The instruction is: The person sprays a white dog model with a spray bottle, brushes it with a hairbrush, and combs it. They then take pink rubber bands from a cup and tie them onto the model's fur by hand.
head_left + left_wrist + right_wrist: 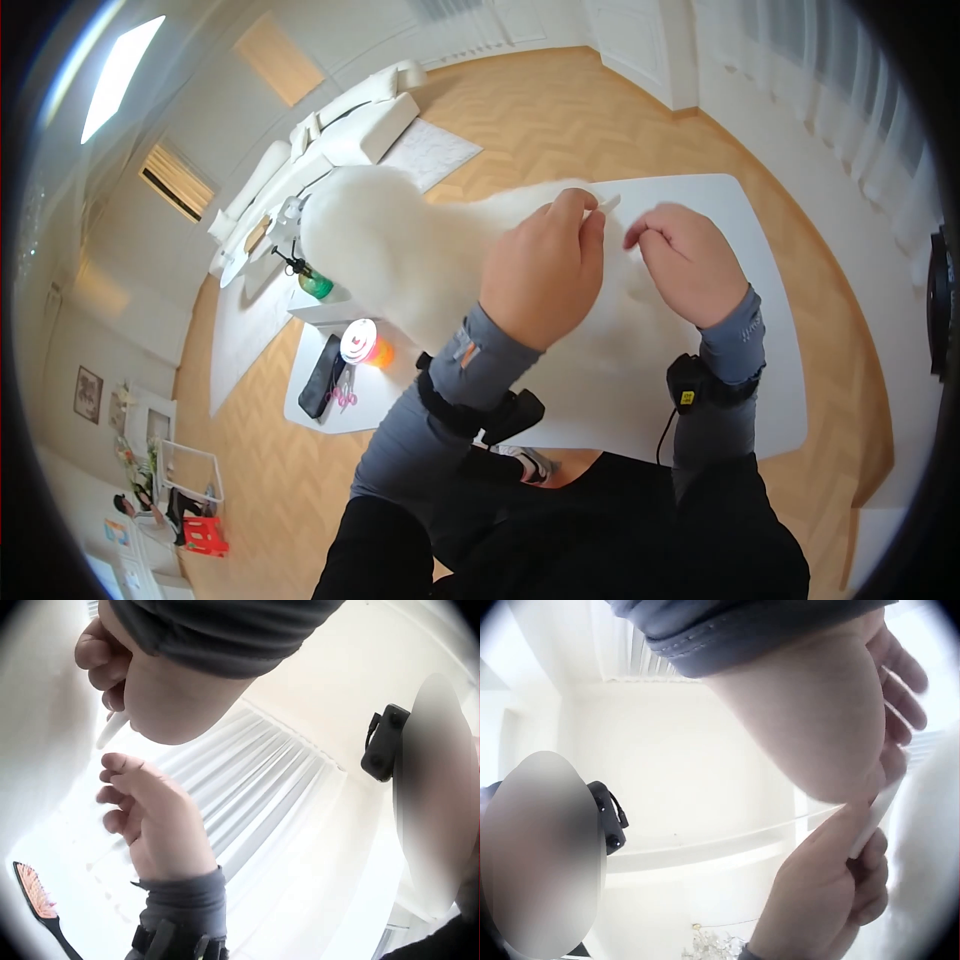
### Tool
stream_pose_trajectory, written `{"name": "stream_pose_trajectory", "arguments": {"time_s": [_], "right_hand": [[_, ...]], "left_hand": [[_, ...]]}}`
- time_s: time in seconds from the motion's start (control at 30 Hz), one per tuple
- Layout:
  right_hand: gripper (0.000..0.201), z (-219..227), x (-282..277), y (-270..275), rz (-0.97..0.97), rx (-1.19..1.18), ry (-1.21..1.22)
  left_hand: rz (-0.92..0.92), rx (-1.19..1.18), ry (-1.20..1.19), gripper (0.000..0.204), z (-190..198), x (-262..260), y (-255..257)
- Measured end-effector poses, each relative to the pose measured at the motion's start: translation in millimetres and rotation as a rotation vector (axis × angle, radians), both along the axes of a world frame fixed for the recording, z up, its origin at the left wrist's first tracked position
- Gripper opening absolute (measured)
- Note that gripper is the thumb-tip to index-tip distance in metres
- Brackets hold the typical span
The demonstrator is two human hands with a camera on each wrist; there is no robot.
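Note:
A large body of white fluffy fur [380,235] lies across the table, and both hands are at its right end. My left hand [545,270] grips a slim white stick-like tool [609,204], its tip sticking out past the fingers; most of the tool is hidden in the hand. A short way to the right, my right hand [695,265] hangs with loosely bent fingers. In the left wrist view the right hand [161,814] holds nothing visible and sits just below the tool's tip [111,733]. The right wrist view shows the tool [874,825] between left thumb and fingers.
On the white table [750,390] stand an orange cup with a white lid [366,344], a black case [320,378] and pink-handled scissors [343,390]. A green spray bottle [313,280] stands farther back. A paddle hairbrush [34,889] shows below the right hand.

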State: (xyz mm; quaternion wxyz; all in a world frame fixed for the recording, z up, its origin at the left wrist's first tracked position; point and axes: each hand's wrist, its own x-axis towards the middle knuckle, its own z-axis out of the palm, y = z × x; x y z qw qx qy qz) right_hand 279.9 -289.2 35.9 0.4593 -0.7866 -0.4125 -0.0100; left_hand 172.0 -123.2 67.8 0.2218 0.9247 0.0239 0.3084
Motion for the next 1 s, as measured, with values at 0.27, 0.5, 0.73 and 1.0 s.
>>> {"name": "stream_pose_trajectory", "arguments": {"time_s": [0.27, 0.5, 0.73, 1.0], "right_hand": [[0.043, 17, -26, 17, 0.126, 0.157, 0.368], [0.036, 10, -35, 34, 0.212, 0.47, 0.513], [0.031, -3, -23, 46, 0.053, 0.569, 0.397], [0.024, -54, 51, 56, -0.2, 0.352, 0.246]], "left_hand": [[0.016, -0.022, -0.176, 0.018, -21, -7, -17], [-0.066, -0.142, -0.259, 0.02, -22, -13, -15], [-0.095, 0.068, -0.225, 0.046, -15, -26, -16], [-0.124, 0.17, -0.153, 0.046, -95, -79, -4]]}}
